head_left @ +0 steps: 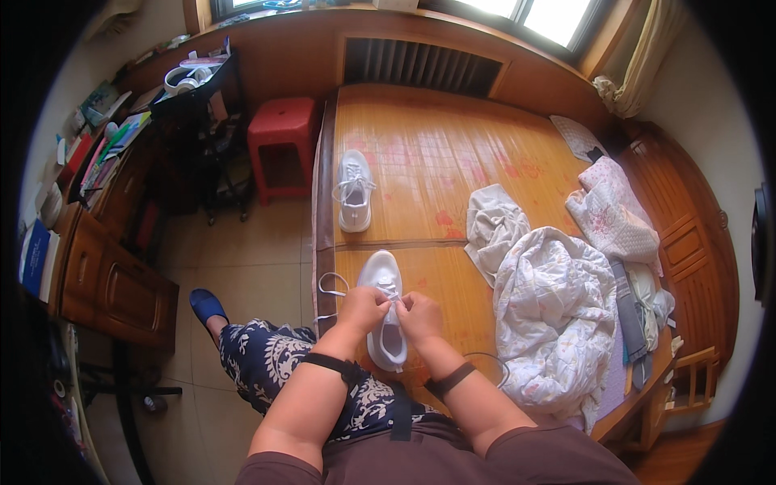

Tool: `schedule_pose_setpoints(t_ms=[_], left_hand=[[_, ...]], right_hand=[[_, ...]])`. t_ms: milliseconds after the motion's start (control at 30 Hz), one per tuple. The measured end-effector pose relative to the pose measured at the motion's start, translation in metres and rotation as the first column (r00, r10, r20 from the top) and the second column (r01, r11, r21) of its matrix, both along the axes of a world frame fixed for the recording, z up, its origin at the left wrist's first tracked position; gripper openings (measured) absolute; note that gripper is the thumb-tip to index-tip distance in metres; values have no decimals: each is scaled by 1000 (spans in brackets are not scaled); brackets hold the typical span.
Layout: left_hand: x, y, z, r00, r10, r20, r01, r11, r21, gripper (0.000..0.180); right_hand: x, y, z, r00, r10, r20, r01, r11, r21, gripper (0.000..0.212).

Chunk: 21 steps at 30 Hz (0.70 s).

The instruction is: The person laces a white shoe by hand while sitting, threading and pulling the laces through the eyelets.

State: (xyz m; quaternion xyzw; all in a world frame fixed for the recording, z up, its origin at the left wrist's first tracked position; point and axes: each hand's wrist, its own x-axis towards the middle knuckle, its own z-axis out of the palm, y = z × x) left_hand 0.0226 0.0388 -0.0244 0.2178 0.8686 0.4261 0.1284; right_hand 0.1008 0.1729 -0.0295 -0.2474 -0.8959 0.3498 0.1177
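1. At the centre we see the left hand and the right hand with thumbs and fingertips pinched, both apparently grasping the white lace; how firmly, we cannot tell.
2. Directly under those fingers lies the near shoe, upright on the bed. We read its long axis as running away from the body: toe outward, heel toward the lap, with a slight lean to the left at the toe.
3. The two hands straddle that axis, meeting over the lacing between toe and opening. We judge the left fingers nearer the centreline, while the right ones stand just at the right edge.
4. We note a smooth, rounded white toe, a padded-looking collar and an oval opening. A thin white loop, seemingly lace, arcs out beyond the left hand.
5. Farther along the bed, beyond the toe, we find the far shoe, also white and upright, its laces lying across its top.
6. Beneath both, we see a glossy orange-brown surface, finely lined and printed with red blossoms.
7. To the right we have a crumpled grey cloth and a puffy, floral white quilt; to the left, beyond the bed's edge, a hard red stool.
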Motion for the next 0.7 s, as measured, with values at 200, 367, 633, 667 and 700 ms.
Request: schedule_pose_setpoints(t_ms=[200, 367, 633, 667, 700], left_hand=[[2, 7, 0, 998, -29, -49, 26, 998, -64, 16], [1, 9, -6, 999, 13, -36, -15, 998, -54, 18], [0, 9, -8, 999, 5, -53, -8, 998, -68, 19], [-1, 9, -8, 999, -13, -40, 11, 998, -55, 19], [-1, 7, -8, 999, -30, -28, 29, 999, -42, 19]], right_hand=[[-3, 3, -2, 1000, -9, -19, 7, 997, -73, 18], [-4, 7, -2, 1000, 14, 7, -14, 997, -80, 19], [2, 4, 3, 991, 63, -119, -76, 992, -101, 16], [3, 4, 3, 991, 62, -118, -75, 992, -100, 16], [3, 5, 2, 990, 68, -123, -82, 990, -116, 16]])
